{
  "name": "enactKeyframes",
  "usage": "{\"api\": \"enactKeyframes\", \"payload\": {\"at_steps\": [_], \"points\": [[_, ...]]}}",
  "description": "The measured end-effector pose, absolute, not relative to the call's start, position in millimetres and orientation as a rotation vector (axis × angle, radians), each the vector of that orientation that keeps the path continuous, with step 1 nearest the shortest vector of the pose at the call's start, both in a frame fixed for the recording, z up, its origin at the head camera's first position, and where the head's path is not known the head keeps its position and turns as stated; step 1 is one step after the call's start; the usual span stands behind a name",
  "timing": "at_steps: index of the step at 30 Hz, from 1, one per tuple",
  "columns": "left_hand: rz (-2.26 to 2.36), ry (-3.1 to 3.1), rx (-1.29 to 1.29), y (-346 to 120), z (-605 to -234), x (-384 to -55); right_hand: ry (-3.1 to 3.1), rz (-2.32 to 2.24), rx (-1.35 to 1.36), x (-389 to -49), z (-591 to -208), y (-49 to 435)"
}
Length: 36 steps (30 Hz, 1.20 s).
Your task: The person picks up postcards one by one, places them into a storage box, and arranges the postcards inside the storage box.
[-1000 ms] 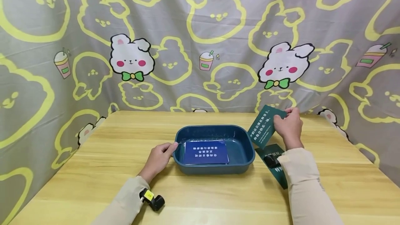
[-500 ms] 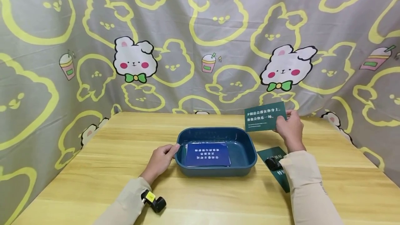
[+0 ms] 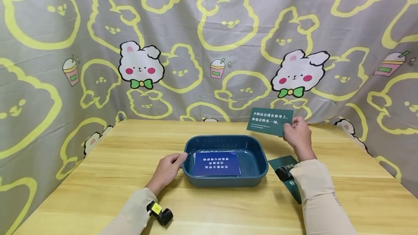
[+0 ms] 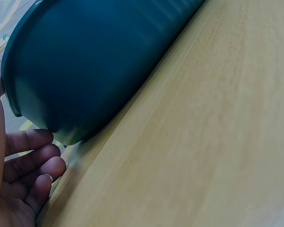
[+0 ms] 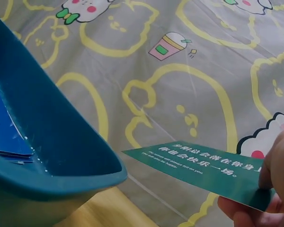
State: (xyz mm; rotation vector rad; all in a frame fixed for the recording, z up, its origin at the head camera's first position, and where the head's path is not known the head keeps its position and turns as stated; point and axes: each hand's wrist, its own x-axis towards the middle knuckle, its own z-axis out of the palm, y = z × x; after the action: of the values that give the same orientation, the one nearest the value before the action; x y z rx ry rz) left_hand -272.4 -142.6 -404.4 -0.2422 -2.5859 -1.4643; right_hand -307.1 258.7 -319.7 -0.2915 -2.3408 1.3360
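A dark teal plastic basin [image 3: 225, 182] sits on the table. My left hand [image 3: 167, 170] holds its left end, thumb on the rim and fingers against the outer wall, as the left wrist view shows. Between thumb and fingers, my right hand [image 3: 298, 135] pinches a green card [image 3: 270, 122] with white printed characters by its right end. That card is raised behind and right of the basin, apart from its rim. Inside the basin lies a stack of blue cards [image 3: 216, 170], its layered edges visible in the right wrist view.
Another green card [image 3: 283, 161] lies on the wooden table [image 3: 225, 213] right of the basin, partly covered by my right sleeve and its wrist camera. A grey patterned curtain [image 3: 183, 17] hangs behind and along the sides of the table.
The green card in my right hand has turned from a steep slant to nearly level and shifted slightly left. My left hand stays on the basin.
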Motion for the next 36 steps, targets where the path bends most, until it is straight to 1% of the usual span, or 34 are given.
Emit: {"api": "enactKeyframes", "payload": {"at_steps": [7, 22, 36], "points": [[-1.451, -2.594, -0.228, -143.2, -405.6, -272.2, -2.312, 1.393, -0.221, -306.4, -318.4, 252.9], [-1.435, -2.578, -0.225, -141.0, -404.9, -272.9, -2.332, 1.721, 0.03, -310.2, -316.6, 237.8], [-1.443, -2.574, -0.231, -140.6, -405.7, -273.7, -2.395, 1.807, 0.105, -309.1, -312.0, 229.9]]}}
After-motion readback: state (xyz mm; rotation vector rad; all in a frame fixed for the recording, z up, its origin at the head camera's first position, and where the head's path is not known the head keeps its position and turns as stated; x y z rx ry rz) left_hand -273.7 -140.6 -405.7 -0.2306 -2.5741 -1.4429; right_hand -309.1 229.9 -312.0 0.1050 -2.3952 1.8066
